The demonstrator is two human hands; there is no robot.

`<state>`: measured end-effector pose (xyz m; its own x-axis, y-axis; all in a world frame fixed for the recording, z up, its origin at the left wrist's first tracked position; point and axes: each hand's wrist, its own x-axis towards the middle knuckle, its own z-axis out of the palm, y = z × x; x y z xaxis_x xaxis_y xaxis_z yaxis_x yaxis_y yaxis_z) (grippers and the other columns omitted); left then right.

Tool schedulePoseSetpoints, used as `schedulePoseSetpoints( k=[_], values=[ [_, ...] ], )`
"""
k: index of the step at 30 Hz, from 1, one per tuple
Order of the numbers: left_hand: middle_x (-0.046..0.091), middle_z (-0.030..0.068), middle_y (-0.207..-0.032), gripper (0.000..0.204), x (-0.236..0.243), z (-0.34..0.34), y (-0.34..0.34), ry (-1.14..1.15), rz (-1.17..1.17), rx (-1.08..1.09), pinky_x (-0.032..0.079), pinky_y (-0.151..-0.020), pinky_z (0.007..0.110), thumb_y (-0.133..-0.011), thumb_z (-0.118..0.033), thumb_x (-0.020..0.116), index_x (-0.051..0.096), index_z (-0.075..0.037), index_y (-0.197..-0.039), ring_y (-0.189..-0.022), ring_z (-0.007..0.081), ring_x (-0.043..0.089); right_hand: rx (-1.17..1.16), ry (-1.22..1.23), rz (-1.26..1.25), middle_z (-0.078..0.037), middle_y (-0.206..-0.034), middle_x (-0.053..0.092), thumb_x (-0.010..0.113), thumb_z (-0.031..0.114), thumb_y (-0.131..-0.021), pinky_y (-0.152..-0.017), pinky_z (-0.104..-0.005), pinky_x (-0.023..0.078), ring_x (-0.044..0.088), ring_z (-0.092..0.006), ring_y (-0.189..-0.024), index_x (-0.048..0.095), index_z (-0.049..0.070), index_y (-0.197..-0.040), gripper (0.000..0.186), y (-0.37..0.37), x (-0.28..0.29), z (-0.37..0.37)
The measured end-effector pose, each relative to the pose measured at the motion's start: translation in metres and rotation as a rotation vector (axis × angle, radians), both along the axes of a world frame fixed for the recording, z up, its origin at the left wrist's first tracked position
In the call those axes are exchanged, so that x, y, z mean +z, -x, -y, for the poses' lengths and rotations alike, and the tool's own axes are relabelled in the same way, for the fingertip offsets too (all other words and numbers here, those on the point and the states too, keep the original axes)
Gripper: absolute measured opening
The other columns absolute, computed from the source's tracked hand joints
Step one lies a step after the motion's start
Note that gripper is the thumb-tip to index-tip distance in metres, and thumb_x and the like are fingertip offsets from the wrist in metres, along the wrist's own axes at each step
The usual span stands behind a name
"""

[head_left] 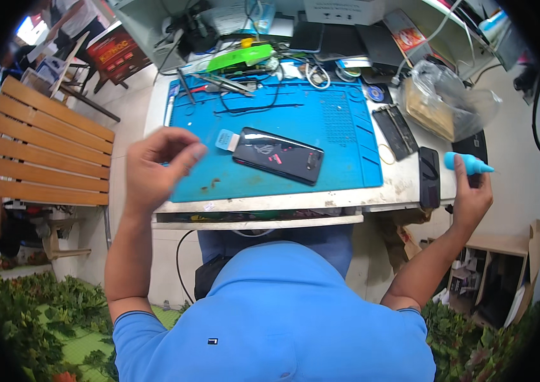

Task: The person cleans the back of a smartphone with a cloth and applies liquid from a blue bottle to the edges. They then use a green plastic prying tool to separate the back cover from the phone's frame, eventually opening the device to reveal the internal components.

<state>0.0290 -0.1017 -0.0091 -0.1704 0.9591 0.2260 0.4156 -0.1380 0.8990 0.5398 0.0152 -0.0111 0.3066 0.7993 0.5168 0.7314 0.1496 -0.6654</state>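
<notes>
A dark glossy phone (279, 156) lies slantwise, back side up, on the blue work mat (219, 181). A small blue-and-white tab (226, 140) sticks out by its upper left corner. To the left of the phone my left hand (158, 167) hovers over the mat's edge, fingers loosely curled with a gap to the thumb and nothing visible in them. Off the bench's right side, my right hand (471, 196) grips a light-blue squeeze bottle (464, 163), its narrow nozzle tilted toward the right.
Another black phone (429, 177) and a dark phone-sized part (394, 132) lie right of the mat. Behind them stands a clear plastic bag (448, 102). Tweezers and tools (225, 84), a green strip (239, 57) and cables crowd the back. A slatted wooden bench (47, 146) stands left.
</notes>
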Motion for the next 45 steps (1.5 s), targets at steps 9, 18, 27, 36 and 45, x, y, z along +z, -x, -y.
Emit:
schedulePoseSetpoints(
  k=[9, 18, 27, 36, 45],
  values=[
    [0.078, 0.0141, -0.119, 0.055, -0.023, 0.021, -0.074, -0.161, -0.267, -0.218, 0.061, -0.091, 0.036, -0.077, -0.007, 0.09, 0.072, -0.001, -0.128, -0.105, 0.0273, 0.077, 1.128, 0.179, -0.202, -0.009, -0.086, 0.072, 0.094, 0.028, -0.08, -0.059, -0.0316, 0.054, 0.068, -0.0202, -0.067, 0.073, 0.001, -0.098, 0.039, 0.239, -0.034, 0.059],
    [0.078, 0.0129, -0.089, 0.038, -0.036, 0.04, -0.015, 0.176, -0.378, 0.169, 0.06, -0.07, 0.031, -0.078, -0.022, 0.087, 0.078, 0.0, -0.108, -0.075, 0.0202, 0.075, 0.945, 0.144, 0.397, -0.018, -0.129, 0.063, 0.093, 0.052, -0.071, -0.106, -0.0477, 0.044, 0.056, -0.0364, -0.122, 0.063, -0.001, -0.133, 0.087, 0.235, -0.056, 0.018],
    [0.072, 0.0079, -0.077, 0.034, -0.04, 0.041, -0.015, 0.261, -0.54, 0.168, 0.054, -0.061, 0.029, -0.074, -0.021, 0.086, 0.077, -0.001, -0.1, -0.064, 0.0142, 0.066, 0.913, 0.258, 0.427, -0.016, -0.122, 0.064, 0.093, 0.04, -0.073, -0.106, -0.045, 0.041, 0.054, -0.0337, -0.117, 0.069, -0.002, -0.128, 0.073, 0.213, -0.064, 0.009],
    [0.069, 0.0095, -0.076, 0.03, -0.038, 0.041, -0.018, 0.222, -0.619, 0.152, 0.055, -0.06, 0.031, -0.074, -0.018, 0.085, 0.074, 0.0, -0.095, -0.063, 0.018, 0.067, 0.923, 0.221, 0.414, -0.015, -0.121, 0.064, 0.093, 0.04, -0.073, -0.106, -0.0448, 0.041, 0.055, -0.0334, -0.117, 0.069, -0.001, -0.128, 0.072, 0.21, -0.067, 0.008],
    [0.07, 0.0112, -0.077, 0.031, -0.037, 0.039, -0.018, 0.216, -0.623, 0.139, 0.055, -0.06, 0.033, -0.074, -0.02, 0.085, 0.073, 0.001, -0.094, -0.063, 0.021, 0.068, 0.937, 0.195, 0.408, -0.015, -0.121, 0.064, 0.093, 0.04, -0.072, -0.105, -0.0443, 0.041, 0.056, -0.0326, -0.116, 0.069, -0.001, -0.128, 0.073, 0.208, -0.069, 0.006]
  ],
)
